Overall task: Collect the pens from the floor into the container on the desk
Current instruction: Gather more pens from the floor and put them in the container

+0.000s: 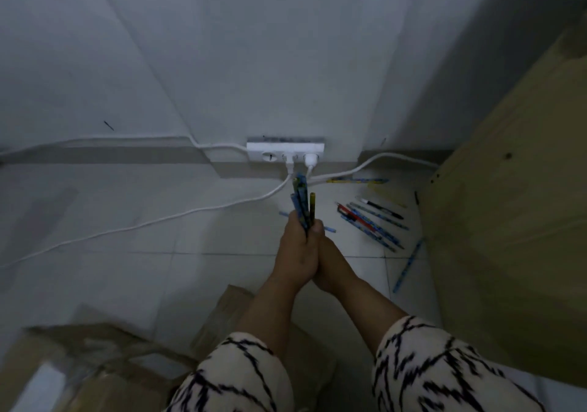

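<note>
We've got both hands pressed together w/ a bunch of pens (303, 205) between them, left hand (297, 252) and right hand (330, 262) clenched round the lower ends, tips pointing up toward the wall socket (286, 151). More pens on the floor (370, 221) lie to the right, near the wooden desk side (508, 221). Cardboard boxes (95, 364) sit bottom left, white cables (158, 221) run across the tiles

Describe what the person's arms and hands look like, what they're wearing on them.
Both arms wear loose, soft-looking white sleeves printed with jagged black zigzag lines. The left sleeve and right sleeve are pushed up, leaving the forearms bare. The left hand and right hand are bare too: no gloves, and no rings, watch or bracelets show in this dim, slightly blurred view.
</note>
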`<state>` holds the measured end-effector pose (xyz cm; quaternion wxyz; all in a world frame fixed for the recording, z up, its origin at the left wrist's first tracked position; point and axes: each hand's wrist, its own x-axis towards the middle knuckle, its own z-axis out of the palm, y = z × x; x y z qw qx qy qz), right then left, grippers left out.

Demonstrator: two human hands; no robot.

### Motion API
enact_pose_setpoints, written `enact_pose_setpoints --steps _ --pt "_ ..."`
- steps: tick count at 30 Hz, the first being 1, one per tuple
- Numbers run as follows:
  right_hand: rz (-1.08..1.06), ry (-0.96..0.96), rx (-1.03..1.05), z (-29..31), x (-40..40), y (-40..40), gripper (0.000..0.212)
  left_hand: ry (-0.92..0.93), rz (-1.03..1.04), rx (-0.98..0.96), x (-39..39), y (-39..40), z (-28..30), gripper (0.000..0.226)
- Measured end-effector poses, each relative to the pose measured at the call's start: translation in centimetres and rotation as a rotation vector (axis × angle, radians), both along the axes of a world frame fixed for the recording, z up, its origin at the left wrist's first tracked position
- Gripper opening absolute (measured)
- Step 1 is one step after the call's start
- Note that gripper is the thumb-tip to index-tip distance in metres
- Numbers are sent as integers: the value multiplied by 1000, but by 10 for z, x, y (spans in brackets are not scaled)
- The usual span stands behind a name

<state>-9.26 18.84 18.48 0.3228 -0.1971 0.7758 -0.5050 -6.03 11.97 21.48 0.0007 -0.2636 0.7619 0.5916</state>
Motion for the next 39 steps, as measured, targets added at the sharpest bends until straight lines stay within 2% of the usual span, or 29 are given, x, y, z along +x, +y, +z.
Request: enact_pose_setpoints --steps 5,11,13,14,16,20,24,27,30,34,39 --pt "-131 -20 -63 130 -8 8 35 38 -34 -3 -10 13 144 43" --pt "-174 121 -103 297 -13 39 35 104 0 -208 -28 40 289 20" --pt "-144 207 -30 344 -16 55 21 113 -56 -218 -33 54 337 21" --pt "-157 130 -52 356 -15 62 19 111 -88 -224 -33 61 354 23" --pt "-156 217 47 402 -20 85 33 132 -125 -224 -36 77 396 30" --pt "-214 369 -83 478 -24 123 20 150 -166 -221 -43 116 465 37" --pt "-240 380 -104 526 -28 170 33 182 -240 -195 -50 158 511 37" --pt "-266 445 -79 548 -26 216 19 168 -321 -147 -49 197 533 40" --pt "-338 459 -3 558 -21 262 23 175 -418 -120 -48 237 544 34" --pt "-398 470 34 563 -15 313 16 185 -518 -60 -48 286 546 25" --pt "-464 406 158 552 -12 365 8 79 -632 -72 -49 332 540 27"
